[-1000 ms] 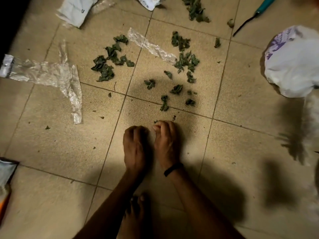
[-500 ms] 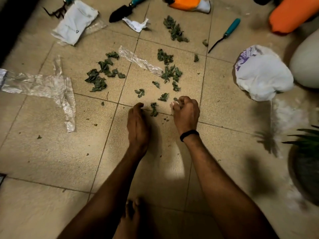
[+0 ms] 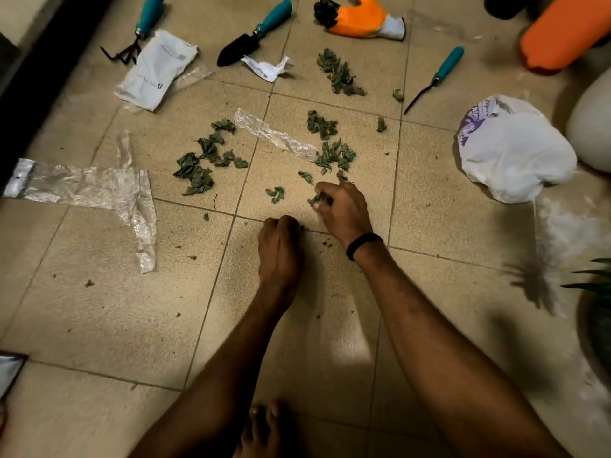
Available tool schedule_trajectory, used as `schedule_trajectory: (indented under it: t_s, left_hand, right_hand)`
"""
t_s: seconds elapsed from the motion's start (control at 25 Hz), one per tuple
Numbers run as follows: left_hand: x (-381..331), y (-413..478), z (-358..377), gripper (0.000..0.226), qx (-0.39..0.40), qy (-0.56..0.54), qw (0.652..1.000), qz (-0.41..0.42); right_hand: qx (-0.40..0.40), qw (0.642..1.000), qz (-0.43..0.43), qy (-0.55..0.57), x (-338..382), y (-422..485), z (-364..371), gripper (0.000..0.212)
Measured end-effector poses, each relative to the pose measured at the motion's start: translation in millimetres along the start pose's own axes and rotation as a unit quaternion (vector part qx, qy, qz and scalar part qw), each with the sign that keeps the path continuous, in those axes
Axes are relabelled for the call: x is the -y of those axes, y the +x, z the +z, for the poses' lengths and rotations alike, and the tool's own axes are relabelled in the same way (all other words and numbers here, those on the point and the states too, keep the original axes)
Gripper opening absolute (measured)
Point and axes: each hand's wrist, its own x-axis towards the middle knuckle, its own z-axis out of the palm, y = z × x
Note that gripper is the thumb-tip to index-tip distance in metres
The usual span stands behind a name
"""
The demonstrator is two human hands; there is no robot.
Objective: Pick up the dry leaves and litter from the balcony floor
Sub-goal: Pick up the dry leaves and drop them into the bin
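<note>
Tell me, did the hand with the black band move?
Yes. The right hand went forward over the tile line, toward the leaves.

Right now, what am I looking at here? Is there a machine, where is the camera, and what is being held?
No machine here: these are a person's two bare hands. The single picture comes from a camera worn on the head, looking down at a tiled floor. On it lie dry leaves, strips of clear plastic, a paper packet, a white bag, small garden tools with teal handles such as a trowel, and an orange glove. The right hand, with a black wristband, pinches a few leaves. The left hand has its fingers curled at the floor close by; whether it holds anything is hidden.
</note>
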Motion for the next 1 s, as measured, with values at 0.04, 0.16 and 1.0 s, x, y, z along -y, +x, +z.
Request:
schedule_trajectory:
  t_s: [0.04,0.16,1.0]
  left_hand:
    - [5,3,-2,0.014,-0.015,-0.02,1.0,-0.01]
    - [3,16,-17,0.016,-0.035,-0.258,0.949,-0.18]
    - [-22,55,-29,0.026,0.026,-0.603,0.696,-0.389]
  right_hand:
    - [0.015,0.999,-0.011,-0.027,5,2,3,0.028]
    - [-0.004,0.998,-0.006,-0.057,12,4,4,0.017]
    - [-0.027,0.996,0.085,-0.008,12,34,-42,0.062]
